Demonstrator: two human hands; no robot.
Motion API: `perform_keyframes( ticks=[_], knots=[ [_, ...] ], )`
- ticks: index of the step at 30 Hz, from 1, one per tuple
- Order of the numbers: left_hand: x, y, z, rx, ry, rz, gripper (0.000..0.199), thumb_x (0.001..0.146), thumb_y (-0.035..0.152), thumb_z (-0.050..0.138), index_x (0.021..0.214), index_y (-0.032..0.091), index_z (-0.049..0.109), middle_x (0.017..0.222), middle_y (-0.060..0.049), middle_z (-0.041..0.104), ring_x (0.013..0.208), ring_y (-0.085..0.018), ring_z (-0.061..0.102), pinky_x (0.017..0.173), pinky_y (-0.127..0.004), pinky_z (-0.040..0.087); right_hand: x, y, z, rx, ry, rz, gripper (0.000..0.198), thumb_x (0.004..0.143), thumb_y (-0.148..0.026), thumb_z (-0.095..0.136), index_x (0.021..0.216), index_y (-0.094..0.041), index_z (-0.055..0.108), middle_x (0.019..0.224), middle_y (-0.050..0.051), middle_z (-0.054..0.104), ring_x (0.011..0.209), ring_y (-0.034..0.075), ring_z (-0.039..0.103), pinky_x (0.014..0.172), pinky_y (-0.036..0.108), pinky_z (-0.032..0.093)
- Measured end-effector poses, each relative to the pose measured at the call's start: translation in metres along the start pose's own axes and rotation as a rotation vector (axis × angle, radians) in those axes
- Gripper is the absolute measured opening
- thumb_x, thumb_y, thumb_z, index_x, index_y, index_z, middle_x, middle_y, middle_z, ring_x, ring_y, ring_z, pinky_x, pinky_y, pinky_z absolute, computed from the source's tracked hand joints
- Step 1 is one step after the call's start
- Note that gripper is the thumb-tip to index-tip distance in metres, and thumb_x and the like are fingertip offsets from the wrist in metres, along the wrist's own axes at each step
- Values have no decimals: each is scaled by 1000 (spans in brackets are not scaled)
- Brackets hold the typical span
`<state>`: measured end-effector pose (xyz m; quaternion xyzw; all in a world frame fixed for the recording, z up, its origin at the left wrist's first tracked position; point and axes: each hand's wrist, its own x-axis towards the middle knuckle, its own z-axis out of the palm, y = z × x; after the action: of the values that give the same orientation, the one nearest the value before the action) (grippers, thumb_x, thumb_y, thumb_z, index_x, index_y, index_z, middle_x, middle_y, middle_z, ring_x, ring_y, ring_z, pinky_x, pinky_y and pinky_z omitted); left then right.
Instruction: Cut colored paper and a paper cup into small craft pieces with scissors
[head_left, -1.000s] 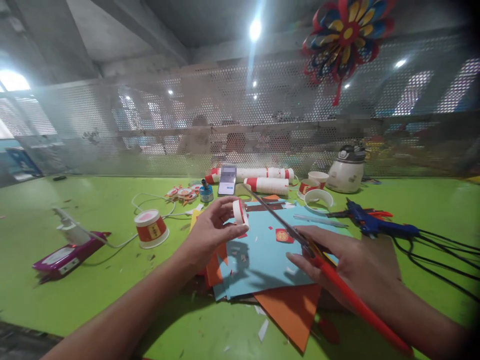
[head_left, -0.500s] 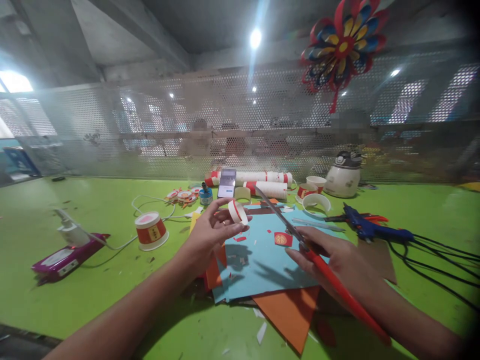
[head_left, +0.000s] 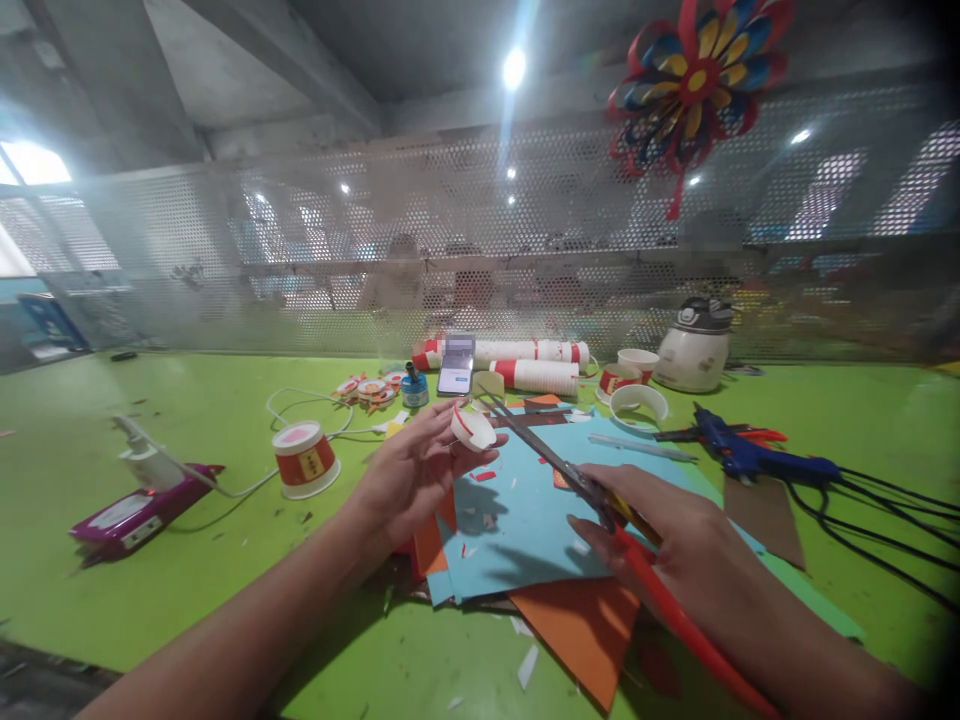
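My left hand (head_left: 397,475) pinches a short white cut-down paper cup piece (head_left: 474,431) with a red line along its edge. In my right hand (head_left: 679,535) is a pair of scissors (head_left: 555,460) with red handles. Their long blades point up and to the left, with the tips just above and right of the cup piece; whether they touch it I cannot tell. Beneath both hands lies a light blue sheet (head_left: 525,540), scattered with red and white paper scraps. Part of an orange sheet (head_left: 585,635) sticks out below it.
A blue glue gun (head_left: 750,455) with black cables lies at the right. Behind are white-and-red paper tubes (head_left: 536,377), a phone (head_left: 456,365), a cut paper ring (head_left: 639,405) and a bottle (head_left: 694,350). At the left are a red-and-white paper cup (head_left: 306,462) and a purple power strip (head_left: 142,515).
The cup piece has tilted in my left hand, showing more of its inside. The scissors have swung left, bringing their tips closer to it.
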<state>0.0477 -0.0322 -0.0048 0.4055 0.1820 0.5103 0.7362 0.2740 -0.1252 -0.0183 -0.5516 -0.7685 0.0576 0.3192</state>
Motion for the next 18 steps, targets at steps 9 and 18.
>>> perform_keyframes(
  ticks=[9,18],
  knots=[
    [-1,1,4,-79,114,-18,23,85,11,51,106,7,61,93,-14,71,83,-22,69,89,-43,53,3,-13,-5,35,-75,59,21,89,-37,49,104,-25,58,107,7,67,103,27,61,88,42,49],
    [-1,3,7,-71,147,26,14,80,11,56,80,8,69,84,-12,72,78,-21,69,77,-35,58,-1,-20,-7,51,-133,133,17,85,-36,48,84,-25,61,87,5,70,89,29,66,76,43,54]
  ],
)
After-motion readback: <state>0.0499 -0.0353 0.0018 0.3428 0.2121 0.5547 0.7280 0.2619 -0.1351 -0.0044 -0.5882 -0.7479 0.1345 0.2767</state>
